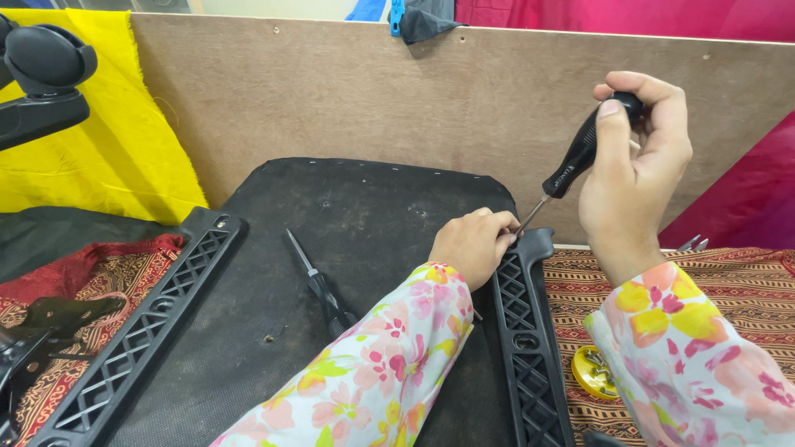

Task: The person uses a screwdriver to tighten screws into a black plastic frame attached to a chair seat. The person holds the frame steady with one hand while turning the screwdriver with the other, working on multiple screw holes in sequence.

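1. the black chair seat base (364,223) lies upside down across the patterned cloth (729,281), its back edge near the plywood board (414,99); it takes up most of the view.
2. two black lattice brackets sit on it: the left bracket (141,331) along its left edge, the right bracket (526,348) along its right edge. the work is at the right bracket's top end.
3. the step in hand looks like driving a screw there; the next move, by my judgement, calls for keeping the tip seated and the shaft steady while twisting.
4. the right hand (633,174) is raised, wrist bent, fingers clenched around the handle of the black screwdriver (580,157), which slants down-left.
5. the left hand (472,244) rests on the bracket, fingers curled, pinching at the tip.
6. a spare screwdriver (323,285) lies untouched on the base.
7. a small yellow tin (592,372) sits beside the right bracket.
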